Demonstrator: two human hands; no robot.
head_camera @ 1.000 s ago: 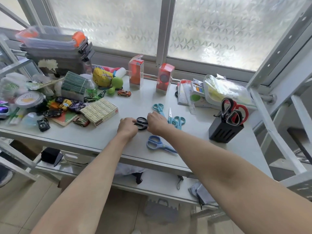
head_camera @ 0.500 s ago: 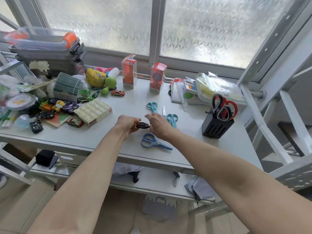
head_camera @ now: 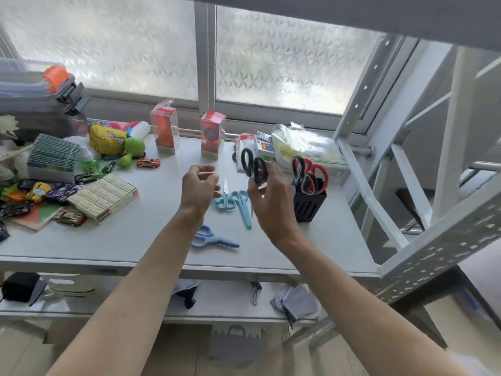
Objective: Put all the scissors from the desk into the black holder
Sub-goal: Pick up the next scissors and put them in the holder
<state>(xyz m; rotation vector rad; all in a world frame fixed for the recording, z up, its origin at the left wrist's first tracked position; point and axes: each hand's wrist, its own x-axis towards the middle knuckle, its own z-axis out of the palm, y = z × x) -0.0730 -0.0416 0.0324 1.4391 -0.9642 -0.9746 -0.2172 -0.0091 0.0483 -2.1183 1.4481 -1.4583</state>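
Note:
My right hand [head_camera: 271, 196] holds black-handled scissors [head_camera: 253, 166] by the blades, handles up, raised above the desk just left of the black holder [head_camera: 309, 206]. Red-handled and black-handled scissors [head_camera: 310, 172] stand in that holder. My left hand [head_camera: 199, 185] hovers above the desk with loosely curled fingers and nothing in it. Two teal scissors [head_camera: 235, 203] lie on the desk between my hands. Blue scissors [head_camera: 212, 239] lie nearer the front edge.
The grey desk [head_camera: 113, 240] carries toy cars [head_camera: 147, 163], a box of erasers [head_camera: 104, 196], two orange boxes [head_camera: 212, 135], a yellow pouch [head_camera: 107, 139] and bagged items [head_camera: 306, 143]. A metal shelf frame [head_camera: 406, 158] rises at the right.
The black scissors were lifted off the desk; my left hand let go of them and my right hand carried them up and right toward the holder.

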